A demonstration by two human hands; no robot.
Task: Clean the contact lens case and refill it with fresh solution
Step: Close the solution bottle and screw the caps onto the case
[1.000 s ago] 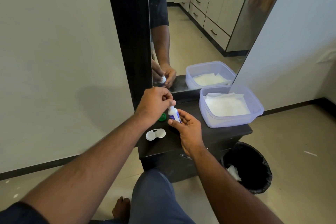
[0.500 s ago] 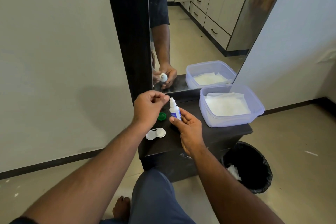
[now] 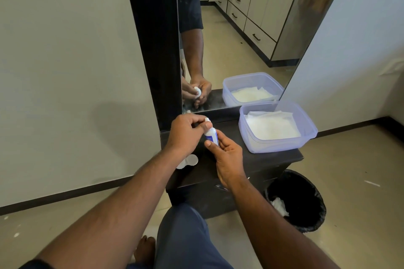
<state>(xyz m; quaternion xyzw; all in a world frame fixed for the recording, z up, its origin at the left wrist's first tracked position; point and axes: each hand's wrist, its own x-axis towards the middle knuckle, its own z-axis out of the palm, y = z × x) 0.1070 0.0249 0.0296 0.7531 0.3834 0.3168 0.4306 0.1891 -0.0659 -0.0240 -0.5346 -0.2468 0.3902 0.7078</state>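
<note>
While gripped by two hands (image 3: 185, 133) (image 3: 227, 155): one bottle (image 3: 211, 135), one case (image 3: 188, 161).

tissue-lined tub (image 3: 309, 131), mirror (image 3: 240, 28), lined bin (image 3: 314, 220)

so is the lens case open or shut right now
Open. The lens case lies on the table with bare white wells and no caps on, though the left hand hides part of it.

A home bedroom or dressing corner: tall mirror (image 3: 229, 35) over a dark vanity bench (image 3: 251, 164), wardrobe drawers (image 3: 240, 0) reflected.
</note>
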